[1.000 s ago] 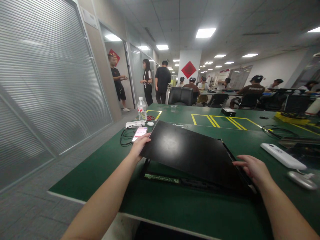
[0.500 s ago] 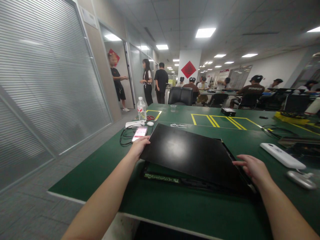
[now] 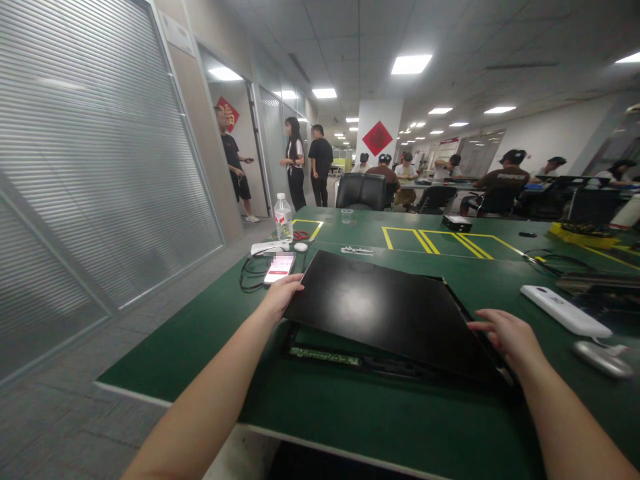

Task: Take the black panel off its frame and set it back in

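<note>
Black panel (image 3: 380, 313) sinks toward its frame (image 3: 325, 355) on a green bench (image 3: 350, 420)

At far left, a bottle (image 3: 283, 219) and a phone (image 3: 279, 267) lie beyond the left hand (image 3: 283, 297), which is clamped on the panel's raised left edge. The panel slopes down to the right over the frame, meeting it at the right side; it lies lower and flatter than a second ago, its left edge having dropped. The right hand (image 3: 503, 333), fingers spread and unclenched, rests on the panel's right corner, unmoved. A white remote (image 3: 565, 311) lies well apart at right.
</note>
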`<state>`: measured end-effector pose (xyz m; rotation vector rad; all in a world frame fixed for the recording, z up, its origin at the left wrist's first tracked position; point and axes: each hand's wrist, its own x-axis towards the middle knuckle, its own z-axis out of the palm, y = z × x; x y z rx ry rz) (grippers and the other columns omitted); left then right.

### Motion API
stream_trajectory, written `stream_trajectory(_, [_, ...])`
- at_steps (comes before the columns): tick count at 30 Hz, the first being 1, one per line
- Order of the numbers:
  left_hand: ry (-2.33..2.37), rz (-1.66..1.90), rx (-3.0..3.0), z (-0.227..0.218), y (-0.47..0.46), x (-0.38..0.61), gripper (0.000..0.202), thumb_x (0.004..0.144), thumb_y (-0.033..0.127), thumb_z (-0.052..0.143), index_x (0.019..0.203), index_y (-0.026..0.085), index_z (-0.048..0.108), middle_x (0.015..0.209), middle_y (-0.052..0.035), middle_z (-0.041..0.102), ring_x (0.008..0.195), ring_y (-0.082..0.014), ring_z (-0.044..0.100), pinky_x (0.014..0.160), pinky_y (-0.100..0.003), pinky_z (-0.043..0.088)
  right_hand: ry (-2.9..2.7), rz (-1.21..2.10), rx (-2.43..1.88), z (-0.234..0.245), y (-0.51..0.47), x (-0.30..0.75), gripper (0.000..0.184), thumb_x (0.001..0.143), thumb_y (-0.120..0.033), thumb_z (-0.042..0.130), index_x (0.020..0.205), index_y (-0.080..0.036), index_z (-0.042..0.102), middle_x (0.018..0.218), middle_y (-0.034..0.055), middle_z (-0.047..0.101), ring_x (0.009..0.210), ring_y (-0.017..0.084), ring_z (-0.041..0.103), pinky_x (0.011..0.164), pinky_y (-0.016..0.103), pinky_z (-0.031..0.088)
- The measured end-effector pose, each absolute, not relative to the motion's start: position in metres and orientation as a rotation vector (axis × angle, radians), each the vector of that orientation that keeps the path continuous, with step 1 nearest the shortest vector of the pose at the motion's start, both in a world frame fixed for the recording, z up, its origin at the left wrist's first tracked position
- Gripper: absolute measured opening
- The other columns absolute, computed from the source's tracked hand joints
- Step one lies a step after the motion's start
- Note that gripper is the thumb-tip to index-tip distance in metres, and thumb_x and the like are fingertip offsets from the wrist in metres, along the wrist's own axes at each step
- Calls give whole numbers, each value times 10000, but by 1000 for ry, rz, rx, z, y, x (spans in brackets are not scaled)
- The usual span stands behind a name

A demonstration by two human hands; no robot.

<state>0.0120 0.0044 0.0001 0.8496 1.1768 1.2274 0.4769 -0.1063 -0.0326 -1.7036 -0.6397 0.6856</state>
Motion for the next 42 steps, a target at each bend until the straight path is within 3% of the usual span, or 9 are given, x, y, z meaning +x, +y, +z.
stream_trajectory(8, [1218, 1251, 867, 3, 2, 9, 357, 622, 45, 684, 947, 150, 790, 717, -53, 771, 624, -186, 701, 584, -253, 538, -644, 707, -1692, -31, -107, 472, 290, 667, -377, 701, 890, -199, 650, 698, 135, 755, 382, 88, 315, 373, 219, 231])
stream_trajectory(17, [1141, 1223, 854, -5, 6, 15, 371, 587, -5, 662, 901, 155, 776, 787, -59, 795, 682, -192, 727, 675, -279, 572, -638, 698, -1673, -33, -108, 476, 257, 678, -345, 699, 878, -190, 655, 666, 123, 744, 375, 83, 304, 361, 216, 227])
stream_trajectory(27, [1212, 1260, 883, 3, 2, 11, 351, 601, 61, 698, 921, 168, 790, 733, -46, 774, 660, -199, 706, 612, -276, 540, -674, 708, -1601, -29, -108, 471, 271, 695, -346, 722, 886, -167, 655, 717, 155, 759, 365, 66, 304, 363, 208, 211])
stream_trajectory(42, [1232, 1288, 947, -6, 2, 18, 335, 573, 122, 685, 884, 186, 791, 721, -26, 758, 657, -196, 678, 634, -279, 514, -676, 755, -1612, -33, -106, 475, 228, 687, -310, 711, 864, -188, 636, 710, 139, 751, 358, 82, 339, 352, 219, 243])
